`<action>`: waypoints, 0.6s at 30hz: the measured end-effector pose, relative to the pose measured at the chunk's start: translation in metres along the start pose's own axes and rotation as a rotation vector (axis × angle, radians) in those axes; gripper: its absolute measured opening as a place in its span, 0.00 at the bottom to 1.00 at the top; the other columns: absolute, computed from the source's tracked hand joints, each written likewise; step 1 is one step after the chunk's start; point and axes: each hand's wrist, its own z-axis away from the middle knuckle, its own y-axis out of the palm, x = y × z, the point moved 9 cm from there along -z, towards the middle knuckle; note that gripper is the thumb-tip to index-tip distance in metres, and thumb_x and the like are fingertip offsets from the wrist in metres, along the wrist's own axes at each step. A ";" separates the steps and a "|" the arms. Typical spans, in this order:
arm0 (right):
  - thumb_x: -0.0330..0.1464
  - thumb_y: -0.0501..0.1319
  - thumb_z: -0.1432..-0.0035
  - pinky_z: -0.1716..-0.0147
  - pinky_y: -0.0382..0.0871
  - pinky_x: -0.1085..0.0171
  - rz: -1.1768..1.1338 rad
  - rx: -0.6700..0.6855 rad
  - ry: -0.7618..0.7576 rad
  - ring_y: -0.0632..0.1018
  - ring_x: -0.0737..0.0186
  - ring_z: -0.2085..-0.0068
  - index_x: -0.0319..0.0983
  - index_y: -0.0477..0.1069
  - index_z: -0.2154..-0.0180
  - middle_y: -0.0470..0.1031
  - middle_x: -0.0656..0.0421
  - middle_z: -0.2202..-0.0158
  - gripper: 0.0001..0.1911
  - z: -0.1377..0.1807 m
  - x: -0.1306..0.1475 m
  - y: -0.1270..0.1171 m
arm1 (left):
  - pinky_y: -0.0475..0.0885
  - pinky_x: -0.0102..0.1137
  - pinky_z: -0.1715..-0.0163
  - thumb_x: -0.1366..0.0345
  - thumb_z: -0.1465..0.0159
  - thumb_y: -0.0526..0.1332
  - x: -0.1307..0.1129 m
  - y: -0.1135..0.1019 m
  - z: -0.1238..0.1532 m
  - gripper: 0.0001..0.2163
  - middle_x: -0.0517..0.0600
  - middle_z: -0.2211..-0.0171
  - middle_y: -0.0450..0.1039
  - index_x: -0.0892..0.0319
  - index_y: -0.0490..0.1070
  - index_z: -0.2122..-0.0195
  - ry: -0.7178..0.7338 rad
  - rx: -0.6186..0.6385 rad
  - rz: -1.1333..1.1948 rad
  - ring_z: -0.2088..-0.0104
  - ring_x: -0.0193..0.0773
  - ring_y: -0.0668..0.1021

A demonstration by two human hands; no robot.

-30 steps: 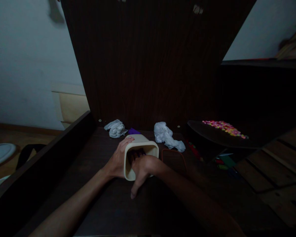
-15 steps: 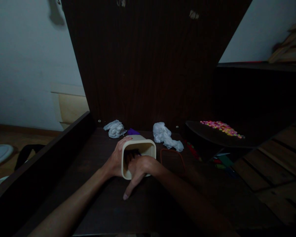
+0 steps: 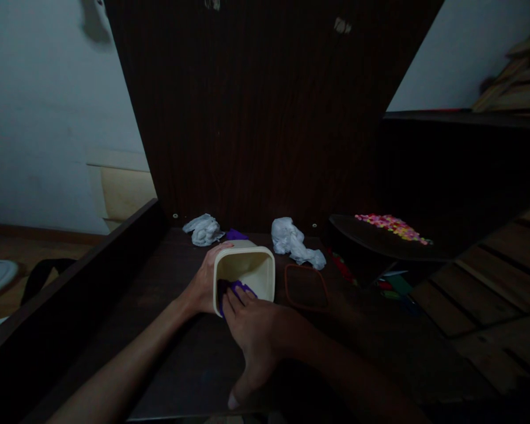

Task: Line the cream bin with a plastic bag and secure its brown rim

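A cream plastic container (image 3: pixel 251 266) lies tipped on its side on the dark wooden surface (image 3: pixel 176 353), its opening facing me. My left hand (image 3: pixel 202 284) grips its left side and holds it steady. My right hand (image 3: pixel 252 330) rests at the container's mouth, fingertips pressing a purple cloth (image 3: pixel 237 288) against the lower inside rim, thumb stretched back toward me.
Two crumpled white cloths (image 3: pixel 202 229) (image 3: pixel 297 242) lie by the dark back panel, with another purple scrap (image 3: pixel 235 234) between them. A dark lid with a red rim (image 3: pixel 307 287) lies right of the container. A dark tray of colourful small pieces (image 3: pixel 391 227) stands at the right.
My right hand has drawn back out of the container, bringing the purple cloth to its mouth. The left hand keeps its hold on the container.
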 end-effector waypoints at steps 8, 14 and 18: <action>0.44 0.66 0.43 0.30 0.55 0.42 -0.036 -0.100 0.024 0.57 0.32 0.29 0.28 0.52 0.29 0.53 0.38 0.28 0.49 0.031 -0.003 -0.005 | 0.65 0.67 0.39 0.45 0.53 0.75 -0.003 0.003 -0.002 0.58 0.63 0.35 0.59 0.49 0.42 0.27 0.015 0.032 0.011 0.36 0.72 0.67; 0.53 0.72 0.54 0.30 0.51 0.40 -0.056 0.043 0.032 0.53 0.27 0.28 0.23 0.46 0.28 0.47 0.31 0.28 0.66 0.024 -0.008 -0.017 | 0.65 0.65 0.38 0.49 0.53 0.76 -0.006 0.002 -0.004 0.58 0.65 0.35 0.59 0.53 0.43 0.27 0.008 0.036 -0.002 0.36 0.70 0.67; 0.56 0.75 0.59 0.29 0.51 0.46 0.007 0.185 0.095 0.53 0.26 0.29 0.15 0.42 0.30 0.42 0.24 0.29 0.74 0.005 -0.014 -0.016 | 0.64 0.64 0.37 0.46 0.53 0.76 -0.007 0.002 -0.004 0.59 0.67 0.35 0.59 0.56 0.43 0.27 0.016 0.046 -0.002 0.35 0.70 0.66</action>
